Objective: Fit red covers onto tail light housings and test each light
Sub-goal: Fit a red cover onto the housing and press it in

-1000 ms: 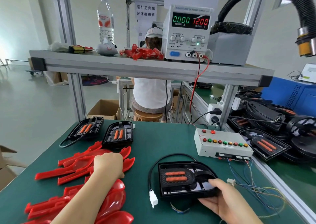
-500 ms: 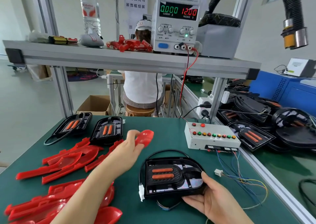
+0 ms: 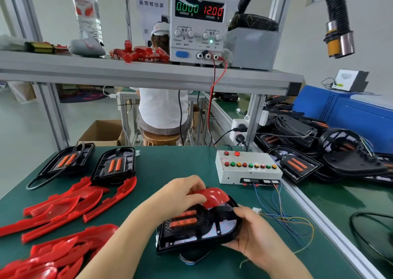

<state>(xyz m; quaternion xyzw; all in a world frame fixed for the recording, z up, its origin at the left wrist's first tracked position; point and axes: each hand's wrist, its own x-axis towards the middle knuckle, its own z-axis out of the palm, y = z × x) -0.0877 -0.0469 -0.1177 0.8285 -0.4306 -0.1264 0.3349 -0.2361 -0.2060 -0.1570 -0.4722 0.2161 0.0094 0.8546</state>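
While the right hand (image 3: 255, 236) cradles the black housing (image 3: 200, 225), the left hand (image 3: 182, 195) holds a red cover (image 3: 214, 195) against its far edge.
Left fingers pinch the cover; right fingers curl round the housing's rounded end, tilted over the green bench (image 3: 180, 168). Spare covers (image 3: 63, 206) lie left, test box (image 3: 246, 170) just behind.

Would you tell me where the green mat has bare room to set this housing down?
The bare mat between the back-left housings and the button box is free. The left side is crowded with red covers; loose wires cross the right side by the box.
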